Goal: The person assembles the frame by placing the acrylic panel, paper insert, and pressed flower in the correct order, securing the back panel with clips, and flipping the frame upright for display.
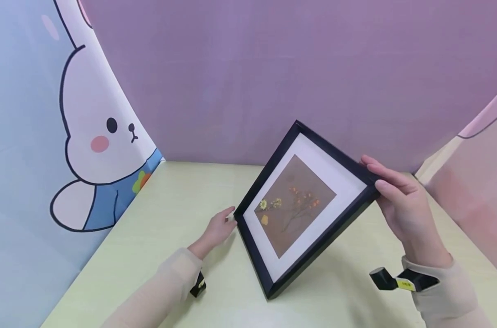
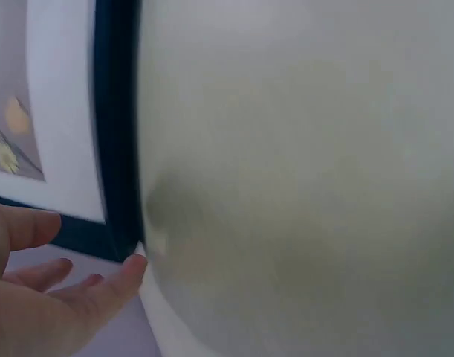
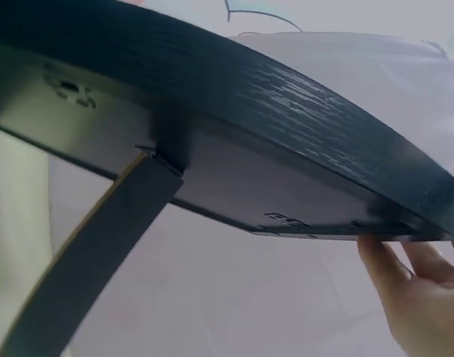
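A black picture frame [image 1: 326,239] with a white mat and dried flowers inside stands tilted, one lower corner down near the tabletop. My right hand [image 1: 410,209] grips its right corner, thumb at the front edge and fingers reaching behind. At the left corner, my left hand [image 1: 217,230] holds the frame between thumb and fingertips. The left wrist view shows the fingers [image 2: 33,227] around that corner. From the right wrist, the frame's back is visible, with a dark support leg [image 3: 93,256] swung out from it and small metal fittings.
The pale yellow-green tabletop [image 1: 150,255] extends beneath the frame. A purple backdrop [image 1: 232,82] rises behind it, a blue panel with a cartoon rabbit [image 1: 100,114] stands at the left, and a pinkish panel [image 1: 474,200] at the right.
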Available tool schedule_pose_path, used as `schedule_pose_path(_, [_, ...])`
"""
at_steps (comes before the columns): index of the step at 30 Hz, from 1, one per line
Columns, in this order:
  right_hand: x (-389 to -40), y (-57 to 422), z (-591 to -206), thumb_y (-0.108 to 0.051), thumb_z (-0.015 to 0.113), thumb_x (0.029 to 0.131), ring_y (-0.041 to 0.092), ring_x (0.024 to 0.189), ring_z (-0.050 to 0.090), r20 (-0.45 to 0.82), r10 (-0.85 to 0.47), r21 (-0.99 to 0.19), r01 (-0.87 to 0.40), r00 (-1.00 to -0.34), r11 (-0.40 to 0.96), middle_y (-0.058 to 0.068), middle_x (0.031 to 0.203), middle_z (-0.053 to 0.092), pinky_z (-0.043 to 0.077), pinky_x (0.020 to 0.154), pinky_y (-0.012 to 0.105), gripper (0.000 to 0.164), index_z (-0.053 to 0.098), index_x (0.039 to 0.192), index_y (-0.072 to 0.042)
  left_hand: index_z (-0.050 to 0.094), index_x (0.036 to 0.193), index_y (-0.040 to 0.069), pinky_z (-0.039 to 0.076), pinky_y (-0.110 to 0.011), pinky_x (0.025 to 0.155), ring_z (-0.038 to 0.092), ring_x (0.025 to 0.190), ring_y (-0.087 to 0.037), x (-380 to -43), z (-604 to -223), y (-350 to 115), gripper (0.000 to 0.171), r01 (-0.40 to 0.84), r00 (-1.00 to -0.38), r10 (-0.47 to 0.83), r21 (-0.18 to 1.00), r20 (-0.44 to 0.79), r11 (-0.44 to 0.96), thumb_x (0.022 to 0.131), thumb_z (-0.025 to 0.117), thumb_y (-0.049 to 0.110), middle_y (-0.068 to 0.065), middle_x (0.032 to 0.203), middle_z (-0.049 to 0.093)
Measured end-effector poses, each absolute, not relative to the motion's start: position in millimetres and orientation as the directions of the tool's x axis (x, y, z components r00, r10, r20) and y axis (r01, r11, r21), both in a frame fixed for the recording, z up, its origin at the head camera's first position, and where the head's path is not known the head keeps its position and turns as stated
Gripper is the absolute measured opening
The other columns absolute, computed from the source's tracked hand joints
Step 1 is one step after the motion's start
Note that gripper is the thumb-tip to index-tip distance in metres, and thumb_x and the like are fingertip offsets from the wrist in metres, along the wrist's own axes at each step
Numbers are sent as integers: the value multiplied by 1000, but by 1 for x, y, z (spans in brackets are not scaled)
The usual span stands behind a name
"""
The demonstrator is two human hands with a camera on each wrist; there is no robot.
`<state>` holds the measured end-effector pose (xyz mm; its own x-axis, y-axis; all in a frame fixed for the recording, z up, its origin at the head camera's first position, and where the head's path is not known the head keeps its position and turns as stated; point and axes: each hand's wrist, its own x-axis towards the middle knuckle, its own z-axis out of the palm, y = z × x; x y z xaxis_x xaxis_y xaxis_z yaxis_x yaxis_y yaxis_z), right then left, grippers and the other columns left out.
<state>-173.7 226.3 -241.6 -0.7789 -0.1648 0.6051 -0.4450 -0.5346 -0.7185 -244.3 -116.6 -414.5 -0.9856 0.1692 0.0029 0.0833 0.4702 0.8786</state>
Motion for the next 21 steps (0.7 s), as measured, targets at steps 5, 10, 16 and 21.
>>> schedule_pose_path(5, [-163, 222, -240, 20, 39, 89, 26, 119, 46, 587, -37, -717, -498, -809, -488, 20, 124, 54, 38, 96, 31, 34, 52, 119, 15, 40, 134, -8, 40, -45, 93, 46, 114, -42, -271, -421, -117, 46, 142, -980, 190, 854, 52, 501, 91, 51, 2, -24, 133, 43])
schedule_pose_path(10, [-154, 216, -241, 20, 39, 88, 26, 107, 55, 562, 10, -715, -492, -827, -496, 19, 118, 57, 44, 91, 31, 35, 50, 121, 15, 46, 129, -9, 44, -40, 89, 53, 107, -38, -284, -423, -116, 41, 188, -975, 202, 841, 97, 507, 90, 54, 2, -24, 124, 51])
schedule_pose_path(16, [-147, 204, -244, 20, 45, 86, 23, 103, 57, 531, 107, -744, -524, -840, -415, 19, 117, 58, 48, 83, 29, 37, 52, 121, 13, 53, 124, -7, 45, -40, 88, 56, 105, -32, -290, -426, -113, 36, 204, -974, 191, 836, 121, 510, 90, 57, 6, -20, 122, 54])
schedule_pose_path(21, [-146, 201, -244, 18, 48, 86, 23, 98, 60, 504, 173, -763, -530, -846, -370, 19, 116, 59, 50, 79, 29, 36, 52, 121, 13, 56, 121, -6, 43, -40, 90, 55, 107, -31, -289, -426, -111, 35, 199, -976, 171, 858, 132, 474, 90, 59, 9, -19, 120, 56])
